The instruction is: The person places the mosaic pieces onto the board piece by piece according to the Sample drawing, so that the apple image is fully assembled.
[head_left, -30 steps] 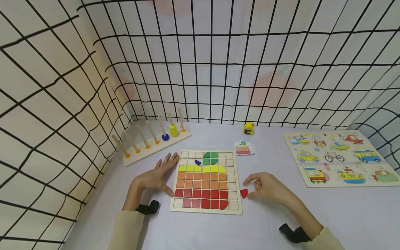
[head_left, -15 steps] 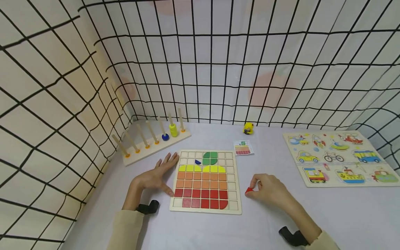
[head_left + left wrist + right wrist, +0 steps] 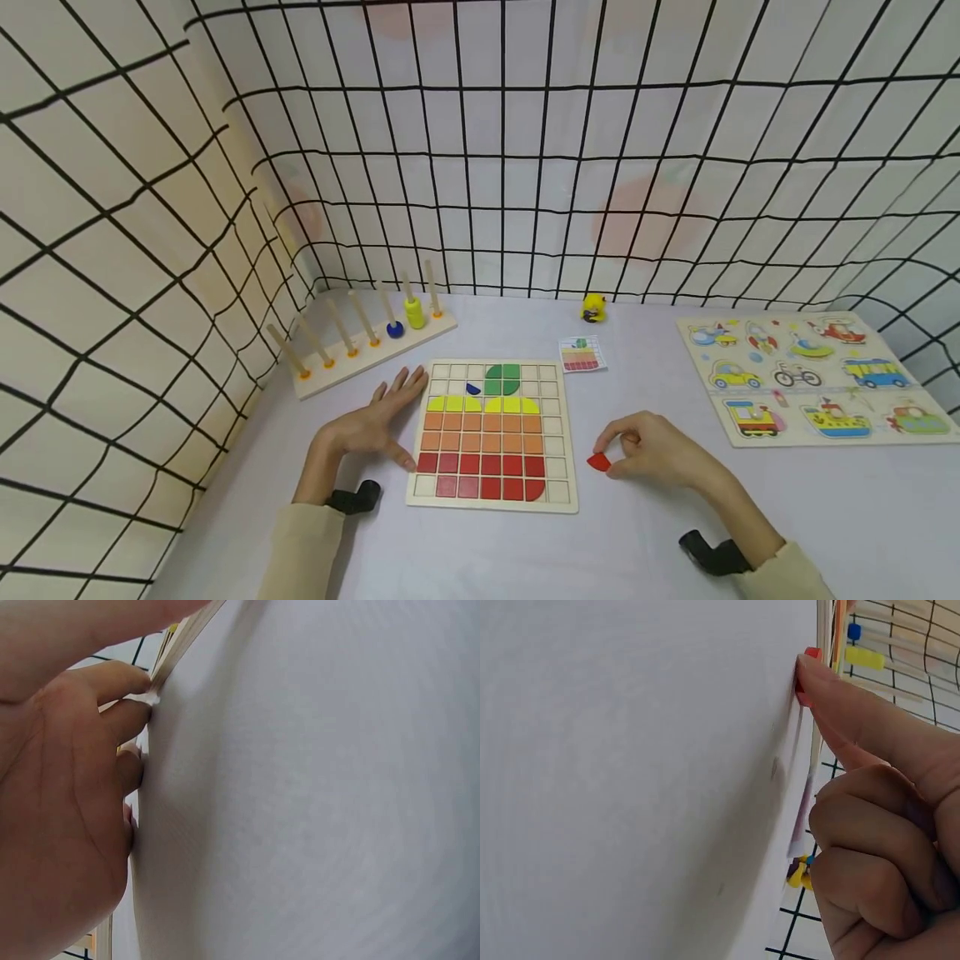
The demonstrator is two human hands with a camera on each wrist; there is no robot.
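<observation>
In the head view, a square wooden grid board (image 3: 557, 425) carries rows of red, orange and yellow tiles. Green leaf tiles (image 3: 501, 380) and a small dark blue tile (image 3: 472, 389) lie near its top. My left hand (image 3: 362, 432) rests along the board's left edge, fingers spread and thumb at the lower left side. Right of the board, my right hand (image 3: 660, 450) pinches a red rounded-edge tile (image 3: 598, 462) between thumb and index finger, low over the table. In the right wrist view, the thumb covers part of that red tile (image 3: 812, 653); the other fingers are curled in.
A small picture card (image 3: 582, 354) lies by the board's upper right corner. Behind it stands a yellow toy duck (image 3: 593, 308). A peg stand (image 3: 375, 354) with blue and yellow beads is at the back left, a vehicle puzzle board (image 3: 817, 379) at right. Black netting (image 3: 502, 154) surrounds the table.
My right hand has taken the red tile from beside the board's right edge and drawn it slightly right; the tile is turned differently now. My left hand has stayed in place.
</observation>
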